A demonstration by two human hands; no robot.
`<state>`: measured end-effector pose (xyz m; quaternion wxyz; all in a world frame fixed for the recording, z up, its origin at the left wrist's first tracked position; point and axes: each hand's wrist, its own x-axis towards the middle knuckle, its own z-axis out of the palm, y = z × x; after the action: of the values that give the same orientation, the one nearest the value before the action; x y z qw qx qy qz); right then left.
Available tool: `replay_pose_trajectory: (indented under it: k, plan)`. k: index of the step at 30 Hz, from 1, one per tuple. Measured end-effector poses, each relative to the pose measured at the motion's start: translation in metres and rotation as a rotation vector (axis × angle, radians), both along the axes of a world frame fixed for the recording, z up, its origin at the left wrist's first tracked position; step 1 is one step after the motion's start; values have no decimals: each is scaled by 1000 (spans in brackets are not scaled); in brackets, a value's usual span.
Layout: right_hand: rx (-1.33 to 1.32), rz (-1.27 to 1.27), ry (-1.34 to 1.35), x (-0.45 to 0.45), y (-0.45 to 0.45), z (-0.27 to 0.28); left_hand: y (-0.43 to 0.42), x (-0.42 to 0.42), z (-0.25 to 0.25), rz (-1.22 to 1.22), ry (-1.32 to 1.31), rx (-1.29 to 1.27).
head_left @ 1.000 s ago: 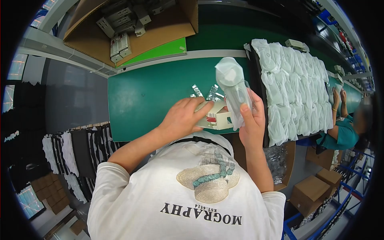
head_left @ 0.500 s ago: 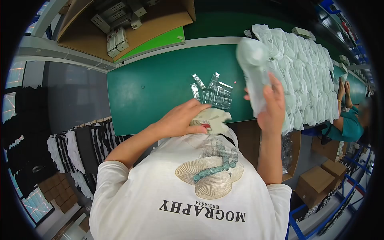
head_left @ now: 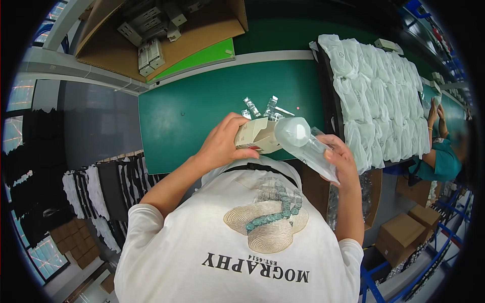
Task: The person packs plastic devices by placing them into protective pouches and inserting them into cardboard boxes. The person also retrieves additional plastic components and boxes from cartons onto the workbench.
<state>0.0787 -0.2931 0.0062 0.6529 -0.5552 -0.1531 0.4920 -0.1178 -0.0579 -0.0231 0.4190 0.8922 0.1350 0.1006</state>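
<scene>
Your right hand (head_left: 345,162) pinches the bagged thing (head_left: 306,148), which points from that grip toward 10 o'clock, its long way running 10 to 4, its round end just beside the 3 o'clock open end of the small box (head_left: 248,134) your left hand (head_left: 221,144) pinches.

Both arms out in front of the white shirt (head_left: 202,237), bare below the elbow. Left forearm (head_left: 172,184) slants inward, ahead of the shirt; left hand (head_left: 222,141) clasped in a grip, thumb (head_left: 247,153) on the side nearest the shirt. Right forearm (head_left: 349,212) runs straighter, along the shirt's right side; right hand (head_left: 344,160) gripping, fingers (head_left: 333,141) bent inward. Hands apart.
</scene>
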Motion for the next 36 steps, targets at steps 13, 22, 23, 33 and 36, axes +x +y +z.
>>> replay_pose_trajectory:
  k: [13,22,23,33,36]
  plan:
    - [-51,151,119,9,-9,0,1,0,2,16,30,133]
    - [-151,130,-40,5,-2,7,2,-4,0,-86,-137,140]
    - [-152,127,-40,6,-2,8,2,-4,0,-99,-162,177]
    - [-221,130,-20,11,0,14,12,-1,3,-268,-298,425]
    - [-238,140,-98,10,1,17,13,0,5,-273,-278,419]
